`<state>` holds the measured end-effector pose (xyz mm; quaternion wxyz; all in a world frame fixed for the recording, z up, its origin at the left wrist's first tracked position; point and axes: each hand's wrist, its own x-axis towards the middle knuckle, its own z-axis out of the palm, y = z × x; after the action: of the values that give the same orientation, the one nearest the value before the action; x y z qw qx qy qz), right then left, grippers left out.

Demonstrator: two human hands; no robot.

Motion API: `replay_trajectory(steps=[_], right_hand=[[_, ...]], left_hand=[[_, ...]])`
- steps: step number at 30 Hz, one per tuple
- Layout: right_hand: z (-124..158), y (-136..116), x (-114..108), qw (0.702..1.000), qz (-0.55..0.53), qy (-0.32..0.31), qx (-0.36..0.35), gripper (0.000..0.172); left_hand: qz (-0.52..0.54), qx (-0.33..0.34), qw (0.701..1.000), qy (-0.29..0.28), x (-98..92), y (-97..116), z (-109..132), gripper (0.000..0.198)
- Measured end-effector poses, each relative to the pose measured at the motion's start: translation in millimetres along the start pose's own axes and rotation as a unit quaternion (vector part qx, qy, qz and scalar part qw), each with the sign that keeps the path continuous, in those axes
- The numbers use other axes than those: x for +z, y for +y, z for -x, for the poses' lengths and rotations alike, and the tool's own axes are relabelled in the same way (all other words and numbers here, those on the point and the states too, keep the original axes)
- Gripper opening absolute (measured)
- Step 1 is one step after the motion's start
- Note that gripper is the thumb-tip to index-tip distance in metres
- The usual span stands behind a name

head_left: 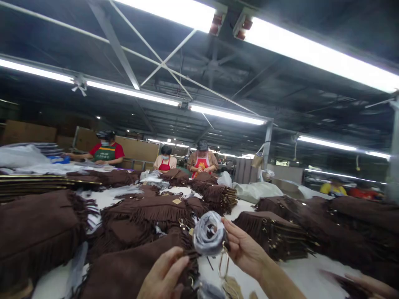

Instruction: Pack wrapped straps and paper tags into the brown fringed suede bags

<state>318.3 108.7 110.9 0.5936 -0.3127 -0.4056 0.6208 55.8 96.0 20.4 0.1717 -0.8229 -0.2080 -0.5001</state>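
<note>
My right hand (245,247) holds up a coiled strap (208,233) wrapped in clear plastic, pinched at its right side. A gold-coloured metal clasp (223,261) hangs below the coil. Lower and to the left, my left hand (165,276) has loosely bent fingers, apart from the coil, with nothing visible in them. It is in front of a dark brown fringed bag (131,265). Another plastic-wrapped bundle (210,290) lies under the coil at the bottom edge, partly cut off.
Brown fringed bags (146,207) lie in piles across the white table (299,274). A stack with gold hardware (274,232) stands right. Another person's hand (374,286) reaches in at lower right. Several people work beyond, one in a green apron (105,153). Plastic sheeting (257,191) lies behind.
</note>
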Motion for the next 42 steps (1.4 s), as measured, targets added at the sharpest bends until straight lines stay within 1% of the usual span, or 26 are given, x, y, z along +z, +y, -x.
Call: replay_trajectory(steps=[2, 3, 5, 7, 9, 11, 13, 14, 15, 16, 17, 19, 20, 22, 24, 26, 28, 31, 32, 34, 35, 36, 37, 39, 40, 42], right_hand=[[25.2, 21.2, 25.8, 0.998, -0.038, -0.024, 0.049, 0.050], [36.1, 31.0, 37.4, 0.995, -0.054, -0.035, 0.070, 0.048], [53.9, 47.0, 58.1, 0.989, -0.087, -0.050, 0.106, 0.043], [66.4, 57.8, 74.7, 0.984, -0.114, -0.055, 0.129, 0.041], [74.2, 65.7, 86.0, 0.981, -0.120, -0.055, 0.141, 0.042], [78.3, 73.3, 90.1, 0.982, -0.091, -0.053, 0.155, 0.045], [79.7, 81.5, 86.7, 0.985, -0.009, -0.050, 0.167, 0.048], [79.8, 85.4, 82.6, 0.985, 0.059, -0.047, 0.155, 0.046], [79.8, 88.6, 77.9, 0.981, 0.142, -0.039, 0.124, 0.043], [80.0, 91.0, 73.1, 0.971, 0.227, -0.026, 0.077, 0.041], [80.6, 92.3, 69.0, 0.954, 0.297, -0.011, 0.023, 0.040], [83.3, 92.4, 65.3, 0.917, 0.393, 0.021, -0.069, 0.039], [85.3, 91.9, 66.1, 0.900, 0.423, 0.032, -0.100, 0.038], [89.3, 91.8, 72.0, 0.869, 0.470, 0.043, -0.150, 0.037], [91.1, 94.3, 80.0, 0.839, 0.507, 0.048, -0.192, 0.037], [89.8, 99.0, 86.2, 0.822, 0.528, 0.051, -0.207, 0.037], [86.2, 104.3, 89.0, 0.819, 0.535, 0.056, -0.200, 0.036], [80.2, 111.0, 88.4, 0.835, 0.507, 0.050, -0.208, 0.033], [78.7, 112.8, 87.2, 0.843, 0.492, 0.043, -0.214, 0.033], [76.4, 116.4, 83.0, 0.854, 0.472, 0.030, -0.217, 0.033], [75.7, 118.3, 80.0, 0.857, 0.470, 0.026, -0.210, 0.033], [75.3, 120.3, 76.6, 0.860, 0.470, 0.023, -0.199, 0.034], [75.3, 122.3, 73.0, 0.862, 0.471, 0.021, -0.186, 0.034], [76.4, 126.1, 66.4, 0.865, 0.473, 0.019, -0.166, 0.035], [77.5, 127.7, 64.0, 0.865, 0.474, 0.019, -0.161, 0.036], [80.4, 130.0, 61.9, 0.864, 0.476, 0.022, -0.163, 0.037]], left_hand=[[-0.009, 0.023, 1.000, 0.016, -20.5, 21.8, -22.6, 0.049], [-0.007, 0.033, 0.999, 0.010, -29.6, 32.3, -31.7, 0.050], [0.015, 0.052, 0.998, -0.026, -44.6, 49.6, -43.9, 0.046], [0.053, 0.051, 0.994, -0.075, -55.3, 59.9, -47.5, 0.037], [0.094, 0.022, 0.990, -0.104, -61.3, 63.8, -44.1, 0.023], [0.142, -0.043, 0.983, -0.105, -62.7, 63.4, -36.6, 0.018], [0.196, -0.158, 0.964, -0.089, -60.7, 61.2, -28.0, 0.020], [0.222, -0.228, 0.945, -0.079, -59.1, 59.9, -24.2, 0.022], [0.246, -0.296, 0.920, -0.071, -57.4, 58.5, -20.9, 0.024], [0.265, -0.353, 0.895, -0.062, -55.9, 57.0, -18.2, 0.028], [0.280, -0.394, 0.874, -0.054, -54.5, 55.6, -16.3, 0.032], [0.292, -0.433, 0.851, -0.046, -52.2, 52.8, -14.0, 0.037], [0.286, -0.441, 0.850, -0.045, -50.9, 51.4, -13.4, 0.037], [0.259, -0.439, 0.859, -0.055, -47.4, 49.2, -12.6, 0.034], [0.222, -0.423, 0.876, -0.067, -42.5, 47.9, -11.2, 0.030], [0.174, -0.400, 0.897, -0.072, -37.1, 47.3, -8.2, 0.026], [0.120, -0.373, 0.917, -0.072, -32.5, 46.9, -3.4, 0.025], [0.077, -0.326, 0.939, -0.081, -28.5, 45.8, 5.1, 0.022], [0.079, -0.310, 0.944, -0.078, -28.0, 45.4, 7.2, 0.021], [0.121, -0.289, 0.948, -0.065, -28.2, 45.5, 8.8, 0.028], [0.162, -0.291, 0.941, -0.059, -29.0, 46.0, 8.0, 0.032], [0.217, -0.305, 0.925, -0.060, -30.0, 46.8, 6.3, 0.034], [0.283, -0.328, 0.899, -0.069, -31.2, 47.9, 4.0, 0.033], [0.405, -0.379, 0.827, -0.089, -33.3, 50.0, -0.8, 0.030], [0.446, -0.399, 0.796, -0.092, -33.7, 50.6, -2.5, 0.028], [0.494, -0.422, 0.756, -0.080, -32.9, 51.0, -3.8, 0.023]])
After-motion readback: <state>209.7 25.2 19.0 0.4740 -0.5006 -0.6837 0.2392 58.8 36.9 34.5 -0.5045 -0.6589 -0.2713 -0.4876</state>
